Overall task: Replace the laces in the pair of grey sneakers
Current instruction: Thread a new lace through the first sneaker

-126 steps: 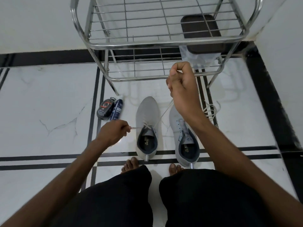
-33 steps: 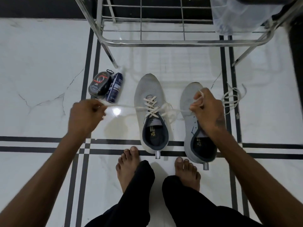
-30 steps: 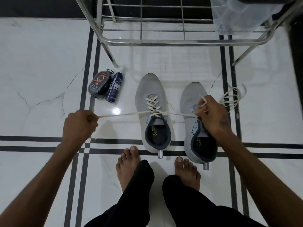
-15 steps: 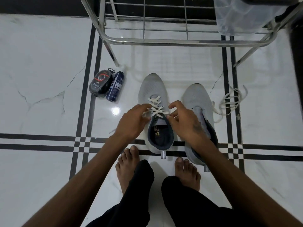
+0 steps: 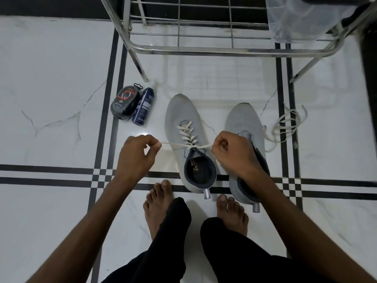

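Head | white marble floor (image 5: 51, 78), black stripes | steel rack (image 5: 204, 50)

Floor (image 5: 51, 64): glossy white marble-look tiles with thin grey veins, crossed by paired black inlay stripes that run both ways and meet in small checkered squares.
Metal rack (image 5: 204, 50): chrome tube frame with a wire-grid shelf, standing at the far side; its slanted legs rest on the tiles.
Plastic bag (image 5: 295, 19): clear and crumpled, on the right end of the rack's shelf.
Dark oval case (image 5: 124, 105): black with a red ring on its label, lying on the floor near the rack's left leg.
Blue spray can (image 5: 143, 108): lying on its side, touching the case's right edge.
Wall base (image 5: 57, 6): dark band along the far edge.
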Action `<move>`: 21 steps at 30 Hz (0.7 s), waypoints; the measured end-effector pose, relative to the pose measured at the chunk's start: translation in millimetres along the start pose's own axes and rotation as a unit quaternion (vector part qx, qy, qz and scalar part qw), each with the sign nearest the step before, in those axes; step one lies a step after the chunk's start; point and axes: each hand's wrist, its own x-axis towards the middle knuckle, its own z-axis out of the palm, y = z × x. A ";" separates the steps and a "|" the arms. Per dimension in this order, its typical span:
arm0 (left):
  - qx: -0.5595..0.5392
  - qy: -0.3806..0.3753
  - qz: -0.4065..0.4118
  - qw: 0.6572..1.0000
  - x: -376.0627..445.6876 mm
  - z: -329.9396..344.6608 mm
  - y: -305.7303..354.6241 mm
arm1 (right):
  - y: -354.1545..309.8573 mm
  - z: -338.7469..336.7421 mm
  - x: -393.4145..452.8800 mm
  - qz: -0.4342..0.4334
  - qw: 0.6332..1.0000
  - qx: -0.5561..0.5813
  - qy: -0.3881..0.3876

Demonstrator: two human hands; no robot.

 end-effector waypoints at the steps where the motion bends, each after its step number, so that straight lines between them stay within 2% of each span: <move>1: -0.039 0.006 0.007 0.999 0.0 -0.2 4.8 | -0.4 -1.5 1.6 0.005 0.998 0.065 -0.011; 3: -0.184 -0.007 0.003 0.983 -0.9 1.0 18.3 | -6.3 -1.4 4.7 -0.012 0.977 0.207 -0.047; 4: -0.276 -0.029 -0.016 0.961 -0.7 3.1 26.9 | -11.2 0.7 5.9 -0.020 0.957 0.282 -0.068; 7: -0.515 -0.075 -0.095 0.849 6.2 16.9 52.5 | -24.4 13.6 10.8 0.009 0.884 0.460 -0.084; 8: -0.553 -0.069 -0.117 0.822 9.1 23.2 58.6 | -27.2 18.9 12.2 0.023 0.878 0.473 -0.067; 9: -0.565 -0.058 -0.132 0.813 11.9 28.8 63.1 | -29.0 24.4 13.6 0.033 0.882 0.468 -0.042; 10: -0.551 -0.044 -0.130 0.823 14.7 34.7 65.4 | -29.9 29.8 15.0 0.043 0.887 0.459 -0.018; 12: -0.494 -0.015 -0.081 0.865 17.0 44.7 67.8 | -29.7 37.5 15.3 0.055 0.889 0.455 0.005; 16: -0.331 0.047 0.056 0.941 16.2 58.0 65.2 | -25.7 38.6 18.1 0.062 0.900 0.431 -0.017; 21: -0.181 0.070 0.147 0.970 12.3 60.1 62.5 | -14.6 26.6 21.5 0.024 0.901 0.417 -0.114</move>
